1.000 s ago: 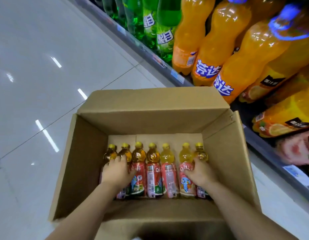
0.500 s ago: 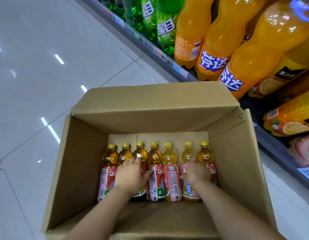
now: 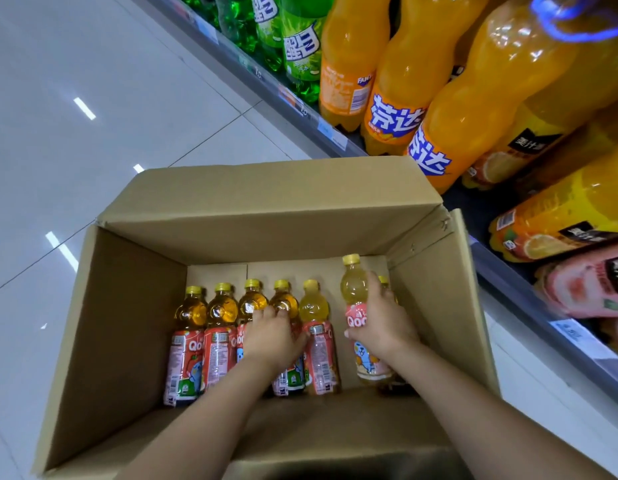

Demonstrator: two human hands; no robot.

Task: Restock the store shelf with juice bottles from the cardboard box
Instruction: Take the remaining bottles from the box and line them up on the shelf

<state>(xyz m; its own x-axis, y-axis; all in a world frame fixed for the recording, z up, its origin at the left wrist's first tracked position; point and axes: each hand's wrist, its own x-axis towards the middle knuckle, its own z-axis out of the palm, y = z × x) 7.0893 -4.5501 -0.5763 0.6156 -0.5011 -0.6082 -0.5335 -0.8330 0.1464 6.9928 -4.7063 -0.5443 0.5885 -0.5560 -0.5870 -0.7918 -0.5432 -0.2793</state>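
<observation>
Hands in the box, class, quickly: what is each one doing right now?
Left hand: fingers curled over a juice bottle lying in the row, gripping it.
Right hand: grips a yellow juice bottle, raised above the row.

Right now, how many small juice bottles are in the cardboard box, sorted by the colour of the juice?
Amber juice bottles: 4, lying in the row at the left.
Pale yellow juice bottles: 2, one in the row, one lifted in the right hand.
Colour hidden: 1, mostly behind that hand, only its yellow cap showing.
Total in the cardboard box: 7.
</observation>
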